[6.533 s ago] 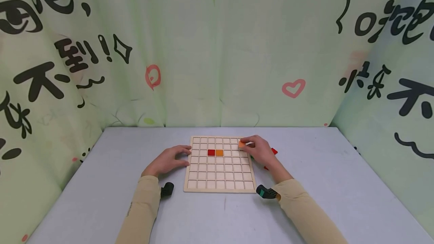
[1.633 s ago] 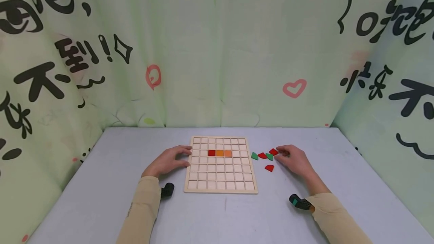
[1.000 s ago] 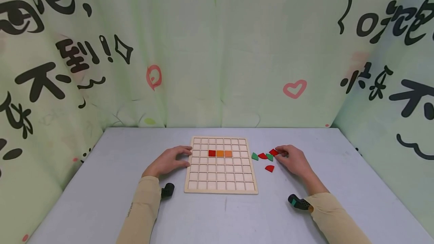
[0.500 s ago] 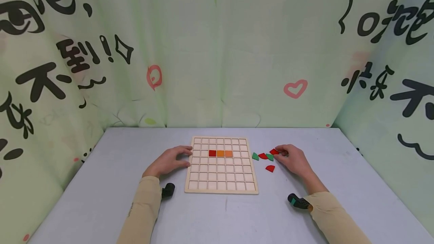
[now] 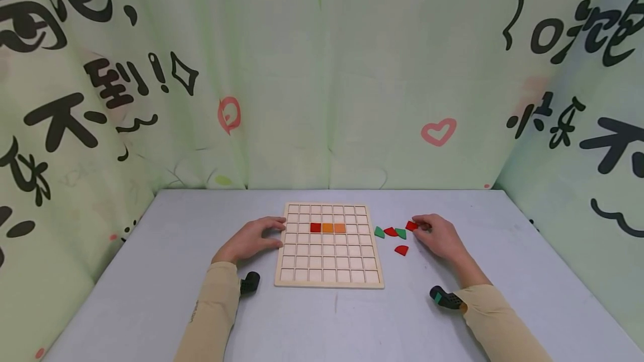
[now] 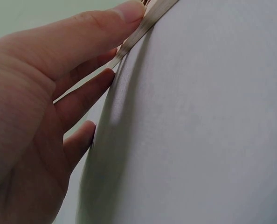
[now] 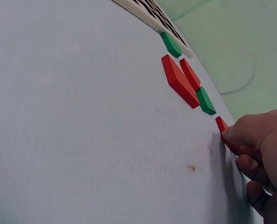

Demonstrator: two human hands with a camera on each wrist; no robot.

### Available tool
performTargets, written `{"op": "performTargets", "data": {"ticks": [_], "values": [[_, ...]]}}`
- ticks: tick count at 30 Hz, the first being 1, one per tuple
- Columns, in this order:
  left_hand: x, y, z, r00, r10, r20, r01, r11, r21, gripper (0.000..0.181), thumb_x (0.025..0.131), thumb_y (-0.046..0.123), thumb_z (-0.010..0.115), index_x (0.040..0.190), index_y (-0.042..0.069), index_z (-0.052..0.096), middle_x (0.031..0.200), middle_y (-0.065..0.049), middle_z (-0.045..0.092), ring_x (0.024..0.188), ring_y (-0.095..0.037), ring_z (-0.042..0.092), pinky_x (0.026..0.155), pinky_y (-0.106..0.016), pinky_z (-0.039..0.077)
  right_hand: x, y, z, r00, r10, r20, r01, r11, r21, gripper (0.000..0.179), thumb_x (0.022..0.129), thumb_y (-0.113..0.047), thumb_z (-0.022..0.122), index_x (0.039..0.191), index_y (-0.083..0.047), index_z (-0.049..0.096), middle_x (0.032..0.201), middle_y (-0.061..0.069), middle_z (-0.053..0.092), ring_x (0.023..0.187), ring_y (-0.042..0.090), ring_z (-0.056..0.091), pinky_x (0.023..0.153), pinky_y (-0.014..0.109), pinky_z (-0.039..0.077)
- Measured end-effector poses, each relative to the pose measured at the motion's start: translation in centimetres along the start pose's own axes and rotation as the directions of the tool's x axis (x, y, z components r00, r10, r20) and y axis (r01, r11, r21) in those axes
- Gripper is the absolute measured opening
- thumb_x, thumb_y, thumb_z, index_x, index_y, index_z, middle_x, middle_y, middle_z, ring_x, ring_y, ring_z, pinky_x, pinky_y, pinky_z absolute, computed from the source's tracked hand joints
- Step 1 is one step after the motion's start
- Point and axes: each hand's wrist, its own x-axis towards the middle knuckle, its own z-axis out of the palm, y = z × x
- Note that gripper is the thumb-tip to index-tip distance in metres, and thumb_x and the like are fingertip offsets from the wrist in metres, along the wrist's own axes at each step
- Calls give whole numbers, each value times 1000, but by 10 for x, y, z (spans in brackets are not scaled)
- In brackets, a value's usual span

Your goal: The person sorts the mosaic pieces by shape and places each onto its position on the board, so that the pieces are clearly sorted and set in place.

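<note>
A wooden grid board [image 5: 329, 279] lies on the table, with a red square tile [image 5: 315, 228] and two orange square tiles [image 5: 327, 228] side by side in one row. My left hand [image 5: 251, 239] rests at the board's left edge, thumb and fingertips touching its rim [image 6: 143, 32]. Right of the board, my right hand [image 5: 439, 236] pinches a red tile [image 5: 411, 226] between thumb and fingers, close over the table; the fingers partly cover this tile [image 7: 221, 124] in the right wrist view.
Between board and right hand lie two green quarter-round pieces [image 5: 379, 232] and two red quarter-round pieces [image 5: 401, 250]. The white table [image 5: 201, 306] reaches back to a printed curtain [image 5: 282, 99]. Black wrist cameras [image 5: 445, 298] sit at both sleeves.
The second orange tile, earlier in my right hand, now lies in the row. That hand went right to the loose pieces and has just drawn the red tile slightly rightward. My left hand stayed put.
</note>
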Motion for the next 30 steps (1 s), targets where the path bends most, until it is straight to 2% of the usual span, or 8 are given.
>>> {"op": "performTargets", "data": {"ticks": [8,16,20,26,30], "values": [[0,0,0,1000,6,-1,-6,1000,-6,39,85,18,77,122,10,66,144,-2,51,139,-28,38,114,-47,32,0,0,4,997,-64,-32,62,997,-49,29,91,-9,67,118,2,68,113,24,61,101,36,55,87,52,52],[0,1,-1,1000,1,1,-1,1000,8,41,85,18,77,123,9,66,144,-2,51,139,-27,38,115,-45,31,-1,-3,3,997,-73,-35,72,997,-39,28,91,-7,67,117,3,68,110,22,61,98,35,55,86,51,52],[1,0,-1,1000,3,3,-3,1000,12,41,85,18,77,123,9,66,144,-1,51,140,-27,37,115,-45,31,-1,-4,2,997,-65,-38,65,998,-21,30,92,-9,67,120,2,67,111,22,61,100,35,56,87,51,52],[1,-1,-1,1000,17,3,-17,1000,20,40,85,19,77,123,9,66,145,-1,51,140,-28,37,115,-46,31,1,-9,2,999,-14,-39,16,999,39,35,95,-13,64,127,0,63,121,22,57,110,38,55,91,52,52],[1,-1,-1,1000,18,2,-18,1000,15,40,85,18,77,122,9,66,144,-2,51,140,-28,37,115,-46,31,2,-16,2,999,-13,-31,14,999,51,35,95,-14,65,127,-2,64,122,21,57,109,37,55,89,50,53]]}}
